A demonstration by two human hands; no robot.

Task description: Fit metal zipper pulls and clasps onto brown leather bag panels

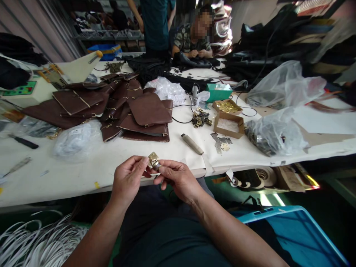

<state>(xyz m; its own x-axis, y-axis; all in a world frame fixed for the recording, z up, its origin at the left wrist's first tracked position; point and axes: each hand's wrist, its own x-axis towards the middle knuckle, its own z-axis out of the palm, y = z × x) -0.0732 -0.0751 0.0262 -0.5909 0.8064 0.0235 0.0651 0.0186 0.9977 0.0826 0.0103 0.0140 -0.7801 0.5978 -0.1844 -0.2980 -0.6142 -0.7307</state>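
Gold-toned clasp [153,160] sits between the two hands, above the near edge of the pale surface [69,181], which stretches across most of the view. On its left half lies a heap of brown leather pieces [151,109], some stacked on others, with metal fittings along their edges. Below the surface, at the lower right, stands a blue crate [300,213]. A clear plastic bag [278,133] holding contents I cannot make out rests on the right part of the surface. Left of it are two open cardboard boxes: the farther one [227,106] contains gold-coloured bits, the nearer one [229,128] something pale. The left hand [128,174] is nearly closed, thumb and forefinger gripping the plate end of the clasp; the right hand [178,178] pinches the clasp's lower, rounded end, its other fingers curled beneath. Beyond the hands and to their right, a wrapped tool [192,144] lies slantwise. Smallest of these loose things, flat metal plates [219,142] lie overlapping just in front of the nearer box.
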